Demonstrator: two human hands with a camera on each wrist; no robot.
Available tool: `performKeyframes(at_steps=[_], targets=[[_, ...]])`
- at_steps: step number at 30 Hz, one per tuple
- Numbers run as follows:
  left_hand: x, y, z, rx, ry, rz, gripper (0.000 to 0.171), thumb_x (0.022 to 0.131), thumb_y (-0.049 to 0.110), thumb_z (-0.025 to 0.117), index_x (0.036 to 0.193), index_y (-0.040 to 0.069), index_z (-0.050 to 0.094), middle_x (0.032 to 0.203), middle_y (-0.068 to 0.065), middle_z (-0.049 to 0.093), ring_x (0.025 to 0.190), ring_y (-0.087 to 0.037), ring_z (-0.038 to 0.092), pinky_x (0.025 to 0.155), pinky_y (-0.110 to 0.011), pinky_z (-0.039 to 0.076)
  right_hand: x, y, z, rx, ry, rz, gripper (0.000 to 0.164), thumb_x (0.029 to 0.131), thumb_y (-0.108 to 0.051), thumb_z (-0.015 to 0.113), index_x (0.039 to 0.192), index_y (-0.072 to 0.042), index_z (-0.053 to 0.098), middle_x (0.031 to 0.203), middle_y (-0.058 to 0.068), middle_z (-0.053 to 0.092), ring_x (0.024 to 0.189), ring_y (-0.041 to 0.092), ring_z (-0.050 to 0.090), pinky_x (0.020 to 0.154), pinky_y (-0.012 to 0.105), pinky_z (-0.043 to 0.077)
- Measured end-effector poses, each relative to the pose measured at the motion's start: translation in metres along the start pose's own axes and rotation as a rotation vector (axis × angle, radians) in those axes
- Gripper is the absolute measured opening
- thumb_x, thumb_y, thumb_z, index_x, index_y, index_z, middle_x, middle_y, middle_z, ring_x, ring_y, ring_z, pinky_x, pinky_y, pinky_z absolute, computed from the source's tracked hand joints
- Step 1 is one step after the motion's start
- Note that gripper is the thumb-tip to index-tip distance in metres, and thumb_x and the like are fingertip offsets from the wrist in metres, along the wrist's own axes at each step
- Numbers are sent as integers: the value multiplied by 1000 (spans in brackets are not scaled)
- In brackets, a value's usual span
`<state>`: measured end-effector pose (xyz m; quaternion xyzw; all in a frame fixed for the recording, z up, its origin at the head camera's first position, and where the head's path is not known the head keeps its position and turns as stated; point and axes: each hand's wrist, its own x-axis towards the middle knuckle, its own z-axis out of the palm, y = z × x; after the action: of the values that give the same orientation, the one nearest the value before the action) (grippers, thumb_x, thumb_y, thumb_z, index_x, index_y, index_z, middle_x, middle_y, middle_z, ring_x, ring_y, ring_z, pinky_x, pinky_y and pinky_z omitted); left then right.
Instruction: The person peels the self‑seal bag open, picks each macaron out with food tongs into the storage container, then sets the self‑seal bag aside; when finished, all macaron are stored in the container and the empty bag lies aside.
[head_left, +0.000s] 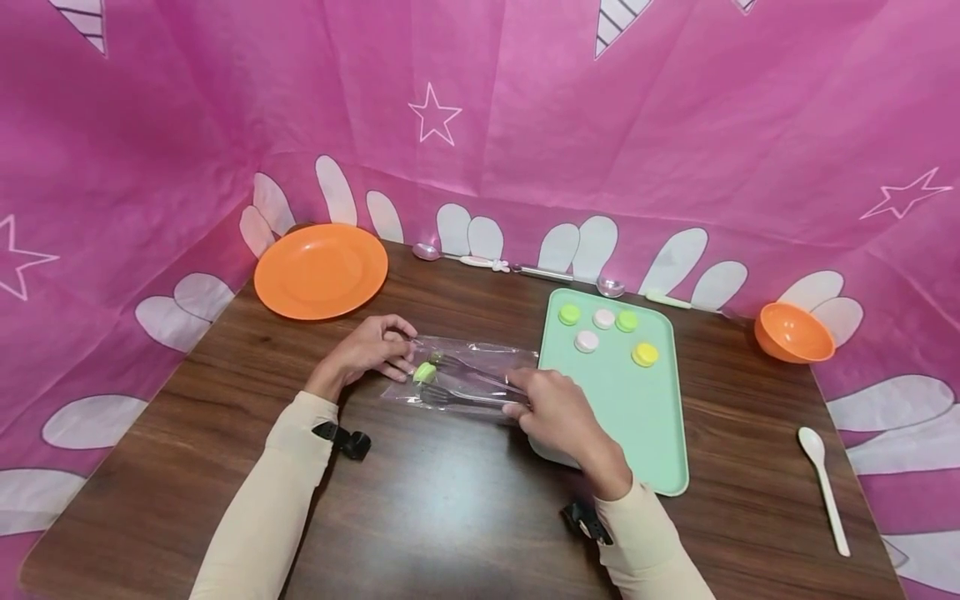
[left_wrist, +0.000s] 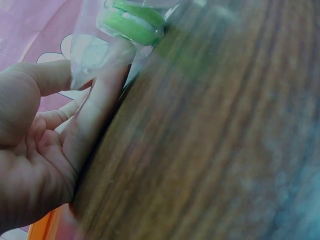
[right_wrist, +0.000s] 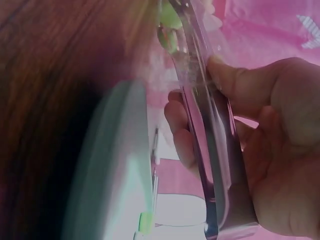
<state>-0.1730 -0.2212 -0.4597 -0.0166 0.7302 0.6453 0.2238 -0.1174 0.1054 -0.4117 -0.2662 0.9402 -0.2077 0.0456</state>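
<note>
A clear plastic bag [head_left: 480, 354] lies in front of me over the dark wooden table. My left hand [head_left: 375, 348] pinches its left end between thumb and fingers, as the left wrist view shows close up. A green macaron [left_wrist: 132, 22] shows through the plastic beside those fingertips. My right hand [head_left: 557, 412] grips metal tongs [right_wrist: 215, 130] with fork-like tips, thumb on one side and fingers on the other. In the head view the tongs' spread arms reach left into the bag, their tips on either side of the macaron.
Right of the bag, a mint-green tray [head_left: 626, 417] carries several green, pink and yellow macarons. An orange plate [head_left: 321, 271] stands back left, an orange bowl [head_left: 795, 333] back right. A white spoon [head_left: 823, 487] lies at the right. Several utensils, including a ladle [head_left: 611, 287], line the back edge.
</note>
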Motion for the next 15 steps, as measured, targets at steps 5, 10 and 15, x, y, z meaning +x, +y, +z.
performKeyframes(at_steps=[5, 10, 15], targets=[[0, -2, 0, 7, 5, -6, 35, 103, -3, 56, 137, -10, 49, 92, -11, 70, 75, -19, 78, 70, -37, 68, -1, -2, 0, -7, 24, 0, 38, 94, -15, 81, 132, -11, 77, 124, 9, 81, 104, 32, 78, 83, 52, 61], [-1, -1, 0, 2, 5, -1, 34, 103, -3, 56, 136, -10, 49, 92, -11, 70, 76, -18, 79, 70, -35, 68, -7, 9, -19, -3, -9, 4, 37, 93, -11, 80, 129, -12, 79, 108, 6, 82, 86, 24, 72, 70, 44, 56], [-1, 0, 1, -23, 1, 2, 34, 103, -5, 55, 136, -10, 48, 91, -11, 69, 75, -18, 79, 71, -37, 68, -23, 35, -57, -8, -33, 38, 33, 90, -8, 78, 122, -15, 80, 76, -2, 66, 67, 15, 50, 61, 31, 42]])
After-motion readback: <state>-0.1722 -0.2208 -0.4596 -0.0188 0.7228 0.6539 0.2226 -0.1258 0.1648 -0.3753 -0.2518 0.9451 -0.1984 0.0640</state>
